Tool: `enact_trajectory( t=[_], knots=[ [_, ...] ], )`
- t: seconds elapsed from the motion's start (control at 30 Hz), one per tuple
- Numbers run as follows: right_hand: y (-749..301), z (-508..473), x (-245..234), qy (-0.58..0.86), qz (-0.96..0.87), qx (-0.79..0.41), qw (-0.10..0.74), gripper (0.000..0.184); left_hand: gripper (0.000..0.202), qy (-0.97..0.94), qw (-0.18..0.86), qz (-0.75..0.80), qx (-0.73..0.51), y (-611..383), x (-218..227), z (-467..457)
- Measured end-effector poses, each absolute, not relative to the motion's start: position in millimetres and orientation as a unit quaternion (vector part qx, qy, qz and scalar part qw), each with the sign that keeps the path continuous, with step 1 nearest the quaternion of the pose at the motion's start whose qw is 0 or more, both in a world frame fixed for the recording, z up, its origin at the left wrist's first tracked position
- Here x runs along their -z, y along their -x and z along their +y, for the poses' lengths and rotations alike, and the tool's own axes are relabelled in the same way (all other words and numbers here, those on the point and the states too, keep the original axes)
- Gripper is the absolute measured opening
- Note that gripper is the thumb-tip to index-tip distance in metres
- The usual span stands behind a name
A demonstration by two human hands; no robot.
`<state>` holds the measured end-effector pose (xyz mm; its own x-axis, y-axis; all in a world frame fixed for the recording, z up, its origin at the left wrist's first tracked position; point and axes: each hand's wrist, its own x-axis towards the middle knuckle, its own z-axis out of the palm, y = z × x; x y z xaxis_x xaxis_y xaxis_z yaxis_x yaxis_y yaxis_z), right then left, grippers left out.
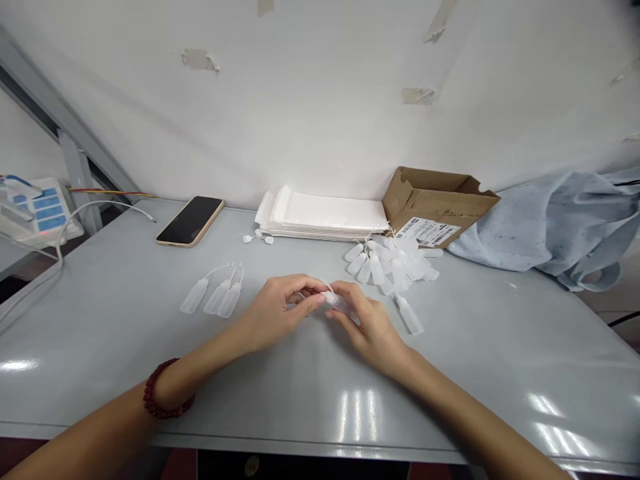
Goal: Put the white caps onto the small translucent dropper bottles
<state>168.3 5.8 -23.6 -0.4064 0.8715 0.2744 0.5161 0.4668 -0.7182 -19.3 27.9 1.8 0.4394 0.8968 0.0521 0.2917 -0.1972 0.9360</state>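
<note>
The left hand [280, 310] is pinching the white neck end of a small translucent bottle [343, 305], and the right hand [373, 327] is holding its body between thumb and fingers; the bottle is sitting between the two hands, over the middle of the grey table [280, 393]. A pale cloth [540, 220] is slumping at the far right, and an open cardboard box [440, 207] is standing left of it. A stack of white packets [330, 210] is lying at the far middle. A pile of similar bottles [400, 263] is spreading in front of the box, a phone [190, 221] is resting far left, three bottles [218, 298] are lying nearer on the left, and small white pieces [269, 240] are lying beside the packets
</note>
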Motion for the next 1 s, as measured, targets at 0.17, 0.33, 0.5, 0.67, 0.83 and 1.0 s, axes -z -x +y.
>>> enact_trajectory(
  t=[0.17, 0.33, 0.5, 0.67, 0.83, 1.0],
  knots=[
    [-172, 7, 20, 0.464, -0.786, -0.233, 0.335, 0.026, 0.017, -0.690, 0.458, 0.448, -0.336, 23, -1, 30],
    [-196, 31, 18, 0.535, -0.742, -0.014, 0.404, 0.028, 0.022, -0.676, 0.402, 0.504, -0.357, 30, -1, 40],
    [-218, 56, 24, 0.588, -0.726, 0.100, 0.343, 0.039, 0.021, -0.705, 0.203, 0.569, -0.372, 54, -5, 64],
    [-217, 60, 31, 0.568, -0.766, 0.104, 0.283, 0.056, 0.022, -0.705, 0.065, 0.624, -0.330, 90, -1, 92],
    [-215, 59, 36, 0.551, -0.787, 0.165, 0.224, 0.055, 0.028, -0.754, 0.042, 0.598, -0.268, 106, 14, 108],
    [-213, 56, 34, 0.572, -0.776, 0.215, 0.155, 0.043, 0.033, -0.819, 0.063, 0.530, -0.210, 104, 27, 112]
  ],
)
